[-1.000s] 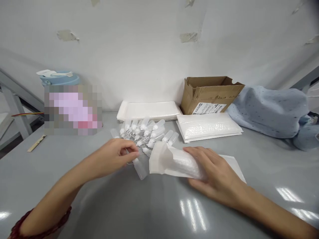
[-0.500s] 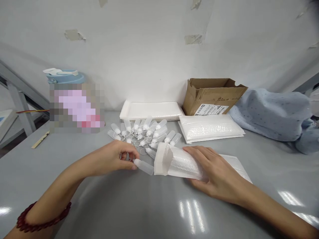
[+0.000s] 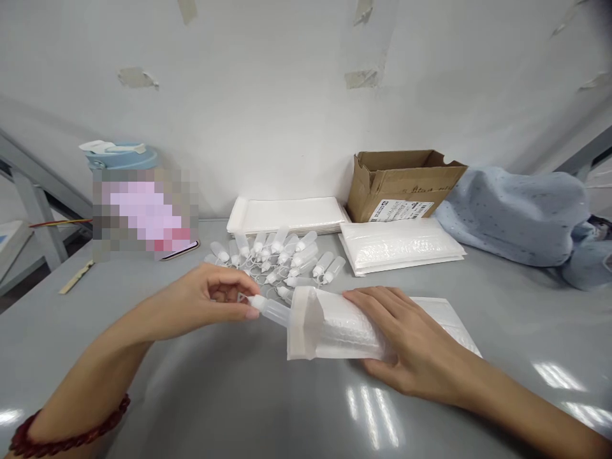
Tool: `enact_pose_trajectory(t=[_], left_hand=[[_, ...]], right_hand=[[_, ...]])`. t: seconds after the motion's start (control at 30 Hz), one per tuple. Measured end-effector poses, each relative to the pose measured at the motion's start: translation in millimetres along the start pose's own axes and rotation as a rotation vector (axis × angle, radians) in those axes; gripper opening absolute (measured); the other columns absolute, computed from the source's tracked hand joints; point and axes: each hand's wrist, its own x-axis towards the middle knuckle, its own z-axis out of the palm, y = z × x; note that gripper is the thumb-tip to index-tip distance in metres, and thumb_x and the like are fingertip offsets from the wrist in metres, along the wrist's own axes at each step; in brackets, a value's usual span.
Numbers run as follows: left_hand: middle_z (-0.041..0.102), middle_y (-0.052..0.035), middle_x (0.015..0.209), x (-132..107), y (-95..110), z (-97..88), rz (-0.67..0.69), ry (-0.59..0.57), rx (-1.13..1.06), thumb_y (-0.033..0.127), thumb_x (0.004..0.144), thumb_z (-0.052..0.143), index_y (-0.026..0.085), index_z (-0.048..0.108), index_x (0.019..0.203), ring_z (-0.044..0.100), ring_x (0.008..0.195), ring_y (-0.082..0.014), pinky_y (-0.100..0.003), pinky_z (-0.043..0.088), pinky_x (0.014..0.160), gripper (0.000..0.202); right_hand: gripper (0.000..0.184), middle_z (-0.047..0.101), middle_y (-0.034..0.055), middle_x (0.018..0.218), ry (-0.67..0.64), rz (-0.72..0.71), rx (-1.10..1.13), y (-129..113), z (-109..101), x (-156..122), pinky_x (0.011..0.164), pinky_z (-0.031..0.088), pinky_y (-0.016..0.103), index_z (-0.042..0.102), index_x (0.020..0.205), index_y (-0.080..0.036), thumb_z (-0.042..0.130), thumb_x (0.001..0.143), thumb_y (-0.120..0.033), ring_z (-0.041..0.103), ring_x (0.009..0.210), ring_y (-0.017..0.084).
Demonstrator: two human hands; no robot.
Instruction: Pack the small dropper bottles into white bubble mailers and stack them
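Note:
My left hand (image 3: 215, 299) pinches the white cap end of a small clear plastic bottle (image 3: 273, 310). The bottle's base is inside the open mouth of a white bubble mailer (image 3: 329, 328). My right hand (image 3: 406, 341) grips that mailer from above and holds its mouth open, just over the grey table (image 3: 229, 395). Several more small capped bottles (image 3: 282, 255) lie in a loose pile behind my hands.
A stack of white bubble mailers (image 3: 399, 244) lies behind my right hand, and another flat white stack (image 3: 287, 213) sits against the wall. An open cardboard box (image 3: 404, 182) stands at the back. A blue cloth (image 3: 516, 213) lies at the right. A pixelated patch covers something at the left.
My left hand lifted one bottle from beside the pile, turned it level and moved it right until its base entered the mailer's mouth. My right hand kept hold of the mailer.

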Motion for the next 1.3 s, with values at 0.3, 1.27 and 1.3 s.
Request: enact_pose_trajectory(t=[0.3,1.27,1.3], left_hand=[[0.051,-0.0008,0.075,6.3,24.0,80.1,0.524,0.189,0.438,0.027,0.094,0.038,0.018,0.064,0.079,0.045,0.055,-0.0093,-0.022,0.033,0.051,0.032],[0.057,0.0020,0.089,-1.9,8.9,22.9,0.165,0.097,0.284,0.030,0.081,0.054,0.024,0.058,0.088,0.049,0.076,-0.0138,-0.024,0.040,0.066,0.011],[0.058,0.0023,0.091,-2.0,12.5,28.0,0.181,0.065,0.278,0.028,0.081,0.054,0.024,0.058,0.088,0.050,0.078,-0.0137,-0.024,0.040,0.067,0.009]], right_hand=[[0.062,0.059,0.0104,0.113,-0.036,0.049,0.113,-8.4,11.5,-3.5,0.085,0.046,0.042,0.042,0.128,-0.016,0.055,0.067,-0.013,0.055,0.097,0.026],[0.057,0.055,0.0110,0.116,-0.167,0.150,0.015,7.6,-9.5,1.8,0.088,0.043,0.042,0.046,0.125,-0.017,0.055,0.069,-0.013,0.052,0.104,0.027],[0.057,0.055,0.0108,0.115,-0.167,0.134,0.031,5.2,-8.6,1.7,0.088,0.042,0.041,0.046,0.124,-0.017,0.055,0.068,-0.012,0.052,0.104,0.026]])
